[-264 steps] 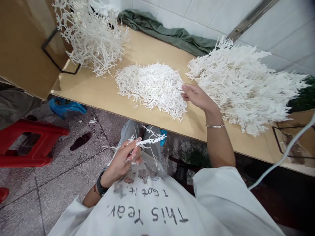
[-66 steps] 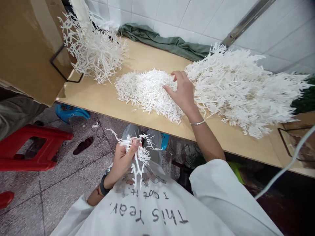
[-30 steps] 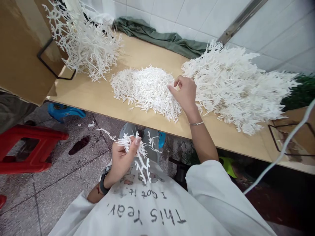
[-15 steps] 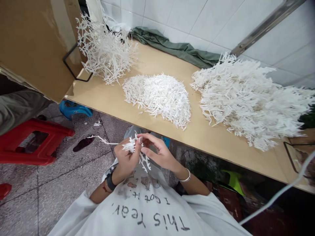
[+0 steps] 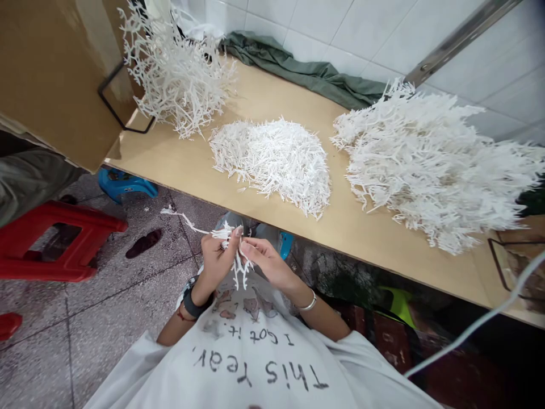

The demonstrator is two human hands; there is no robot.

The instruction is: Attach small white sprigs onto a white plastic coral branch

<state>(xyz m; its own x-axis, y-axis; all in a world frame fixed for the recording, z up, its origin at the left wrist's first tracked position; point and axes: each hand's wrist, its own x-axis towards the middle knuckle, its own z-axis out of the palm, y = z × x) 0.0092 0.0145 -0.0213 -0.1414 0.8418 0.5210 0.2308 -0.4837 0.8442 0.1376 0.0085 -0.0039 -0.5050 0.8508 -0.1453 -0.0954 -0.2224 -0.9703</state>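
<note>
My left hand [image 5: 218,253] is closed around a bunch of small white plastic pieces [image 5: 222,232]. A long thin white strand [image 5: 187,220] sticks out to the left of that fist. Below the fingers hangs a forked white branched sprig [image 5: 240,270], between the two hands. My right hand [image 5: 269,262] pinches at the sprig, close to the left thumb; its fingertips are partly hidden. On the table ahead lies a heap of short white pieces [image 5: 289,165].
A large pile of white branched sprigs [image 5: 430,170] covers the table's [image 5: 204,170] right side; a looser tangle [image 5: 179,79] stands at the left, by a cardboard box [image 5: 55,74]. Green cloth [image 5: 298,68] lies along the wall. A red stool [image 5: 55,241] stands left; a white cable [image 5: 477,341] crosses right.
My right hand has closed in on the left hand, its raised fingers now lowered into a pinch. The hanging sprig has swung left, and the view has shifted slightly.
</note>
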